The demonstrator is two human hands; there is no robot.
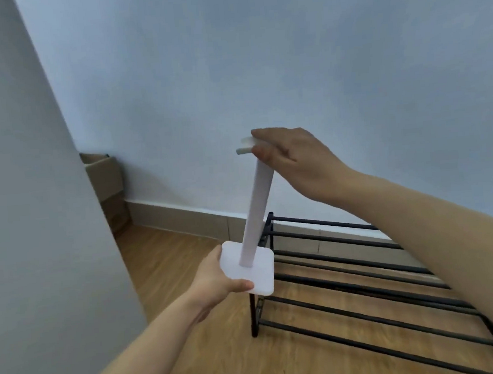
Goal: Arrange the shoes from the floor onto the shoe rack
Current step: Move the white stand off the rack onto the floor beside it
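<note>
The left hand point(217, 280) is gripping the near-left corner of a white stand's point(255, 215) square base, thumb lying on top of the plate and fingers hidden beneath it. The right hand point(290, 159) is closing over the stand's top, fingers curled around the small forked head where the slanted white post ends. Between the two hands the stand is hanging in the air, tilted so that its top leans to the right.

Just below and to the right of both hands, a black metal shoe rack point(364, 280) is standing on the wooden floor point(193, 353), its long bars running away under the right forearm; the bars are carrying no shoes in the part that shows. Beyond the right hand a pale blue wall point(259, 67) is rising. Far to the left of the left hand, cardboard boxes point(104, 180) are sitting in the corner.
</note>
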